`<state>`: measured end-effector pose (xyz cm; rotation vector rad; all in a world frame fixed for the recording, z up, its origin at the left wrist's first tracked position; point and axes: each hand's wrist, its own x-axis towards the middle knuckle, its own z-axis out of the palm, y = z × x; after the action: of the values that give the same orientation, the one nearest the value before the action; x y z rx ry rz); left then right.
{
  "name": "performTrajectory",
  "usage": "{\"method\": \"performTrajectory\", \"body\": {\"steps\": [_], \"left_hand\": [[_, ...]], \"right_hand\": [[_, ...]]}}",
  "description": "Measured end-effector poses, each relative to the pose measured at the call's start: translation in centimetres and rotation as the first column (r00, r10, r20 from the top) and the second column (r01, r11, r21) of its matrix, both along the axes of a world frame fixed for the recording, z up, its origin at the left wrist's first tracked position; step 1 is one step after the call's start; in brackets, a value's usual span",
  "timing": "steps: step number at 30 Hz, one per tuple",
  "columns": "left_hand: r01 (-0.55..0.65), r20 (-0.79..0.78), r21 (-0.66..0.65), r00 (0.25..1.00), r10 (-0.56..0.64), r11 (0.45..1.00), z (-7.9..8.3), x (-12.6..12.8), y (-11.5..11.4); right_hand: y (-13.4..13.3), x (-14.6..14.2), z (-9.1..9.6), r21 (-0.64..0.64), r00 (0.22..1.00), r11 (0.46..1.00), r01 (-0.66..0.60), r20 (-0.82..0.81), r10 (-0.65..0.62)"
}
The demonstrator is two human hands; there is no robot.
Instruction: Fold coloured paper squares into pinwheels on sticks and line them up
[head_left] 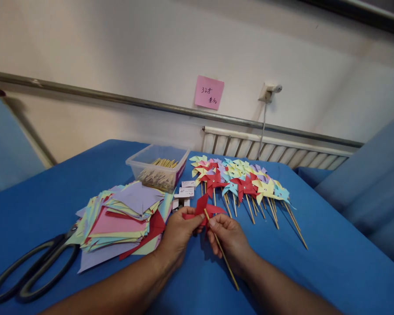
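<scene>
My left hand (178,234) pinches the folded red paper pinwheel (202,208) at its left side. My right hand (228,238) grips the thin wooden stick (229,267), whose top end meets the back of the red pinwheel. Both hands hover just above the blue table (315,271), near its middle. A row of several finished pinwheels (241,181) in red, yellow, blue and purple lies just behind my hands, sticks pointing toward me.
A stack of coloured paper squares (124,216) lies left of my hands, with black scissors (33,271) at the far left. A clear plastic tub of wooden sticks (157,166) stands behind the paper. Small white boxes (185,192) sit beside it. A pink note (209,92) hangs on the wall.
</scene>
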<state>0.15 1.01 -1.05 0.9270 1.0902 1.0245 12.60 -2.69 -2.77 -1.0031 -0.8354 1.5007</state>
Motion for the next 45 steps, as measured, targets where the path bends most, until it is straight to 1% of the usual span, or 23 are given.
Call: {"method": "performTrajectory", "body": {"steps": [5,17,22,26,35,41,45], "left_hand": [[-0.005,0.021,0.004,1.000,0.004,1.000,0.18,-0.05,0.03],[0.011,0.020,0.007,1.000,-0.011,1.000,0.51,-0.10,-0.02],[0.001,-0.006,-0.001,1.000,-0.001,1.000,0.15,-0.16,0.08],[0.009,0.004,0.004,1.000,-0.009,1.000,-0.05,-0.21,0.13],[-0.006,0.002,-0.001,1.000,0.006,1.000,0.16,-0.10,0.04],[-0.001,-0.005,0.004,1.000,0.001,1.000,0.07,-0.15,0.07],[-0.013,0.017,-0.006,1.000,0.013,1.000,0.14,-0.14,0.10]], "right_hand": [[-0.12,0.27,-0.10,-0.021,0.999,0.999,-0.029,-0.038,0.028],[-0.19,0.44,0.04,-0.028,0.997,0.997,-0.076,-0.034,0.075],[-0.22,0.42,0.09,-0.039,0.997,0.997,-0.068,-0.030,0.067],[-0.24,0.42,-0.04,-0.039,0.997,0.997,-0.068,-0.034,0.066],[-0.15,0.68,0.30,-0.070,0.995,0.993,-0.092,-0.044,0.089],[-0.25,0.57,0.11,-0.035,0.996,0.996,-0.085,-0.036,0.084],[-0.18,0.53,0.09,-0.041,0.996,0.996,-0.082,-0.033,0.080]]}}
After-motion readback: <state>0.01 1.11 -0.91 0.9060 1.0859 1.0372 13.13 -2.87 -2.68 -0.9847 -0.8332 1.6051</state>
